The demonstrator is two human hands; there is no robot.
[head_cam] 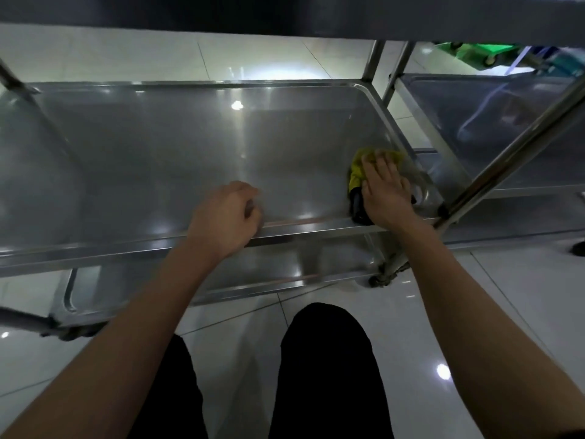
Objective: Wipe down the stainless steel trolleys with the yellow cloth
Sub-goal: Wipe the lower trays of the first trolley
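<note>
So the yellow cloth (pixel 364 167) is sitting on the middle shelf (pixel 190 160) of the stainless trolley, tucked into the near right corner of that shelf, right up against the right-hand rim and just inside the near rim (pixel 300 228). The right hand (pixel 384 188) lies flat on top of it, fingers straight and spread, pressing it down rather than clutching it. There's a dark part of the cloth poking out under the heel of the hand, toward the near rim.

The left hand (pixel 226 213) is on that same near rim, further left along it, fingers curled over the edge, so that grip is clenched on the rim, presumably to keep the trolley from rolling on its casters.

Handling-wise: the cloth looks soft, floppy and light, so it'll bunch up if you drag it by one edge. A flat palm on the middle of it seems like the right hold, since pressure spreads out and it slides easily on polished steel. The shelf looks stiff and slick, with a raised lip all round, so corners probably need fingertips pushing the cloth in.

A second trolley (pixel 506 128) stands just beyond the right-hand rim, with its own shelf at about the same level.
</note>
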